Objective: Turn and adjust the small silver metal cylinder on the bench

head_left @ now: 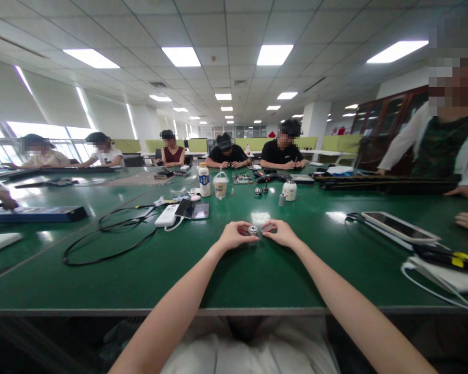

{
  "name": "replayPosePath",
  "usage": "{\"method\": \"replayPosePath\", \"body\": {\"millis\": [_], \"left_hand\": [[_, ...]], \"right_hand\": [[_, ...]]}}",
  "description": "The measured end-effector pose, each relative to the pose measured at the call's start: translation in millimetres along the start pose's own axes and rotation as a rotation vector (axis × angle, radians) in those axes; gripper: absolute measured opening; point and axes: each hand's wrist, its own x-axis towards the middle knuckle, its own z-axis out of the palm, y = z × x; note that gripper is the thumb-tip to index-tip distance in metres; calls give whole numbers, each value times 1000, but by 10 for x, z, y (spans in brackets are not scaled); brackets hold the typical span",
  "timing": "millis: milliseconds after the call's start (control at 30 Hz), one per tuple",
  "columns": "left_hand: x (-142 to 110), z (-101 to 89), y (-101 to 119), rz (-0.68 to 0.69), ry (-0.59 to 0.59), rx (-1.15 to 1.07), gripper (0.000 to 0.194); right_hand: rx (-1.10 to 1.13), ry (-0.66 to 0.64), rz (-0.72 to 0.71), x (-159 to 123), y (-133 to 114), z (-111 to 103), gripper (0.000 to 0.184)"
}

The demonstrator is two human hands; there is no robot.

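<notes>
A small round metal part (252, 229) with a ring-like top stands upright on the green table (234, 280). My left hand (236, 235) curls around its left side, thumb in front and fingers behind. Just to the right, my right hand (281, 232) has its thumb and forefinger bent close together, their tips near the metal part but apart from it. Whatever lies between those right fingertips is too small to make out.
Beyond my hands stand a grey cylinder (282, 200), a white jar (289, 190), a bottle (204, 180) and a cup (220, 185). A white power bank (167, 215) and black cable (101, 259) lie left, a phone (400, 227) right. Several people sit or stand around.
</notes>
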Motion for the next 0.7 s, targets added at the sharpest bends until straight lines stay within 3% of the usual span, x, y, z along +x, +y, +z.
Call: {"method": "replayPosePath", "body": {"millis": [133, 267, 433, 567, 700], "left_hand": [[-10, 0, 19, -7, 2, 1, 58], [-8, 1, 15, -8, 3, -2, 58], [1, 1, -2, -2, 6, -2, 59], [-9, 2, 5, 7, 8, -10, 59], [-27, -2, 31, 14, 18, -8, 58]], "right_hand": [[7, -54, 22, -20, 104, 0, 22], [16, 17, 15, -5, 88, 23, 17], [70, 176, -83, -13, -152, 56, 18], [108, 155, -181, -74, -388, 161, 17], [96, 99, -229, -105, -468, 270, 13]]}}
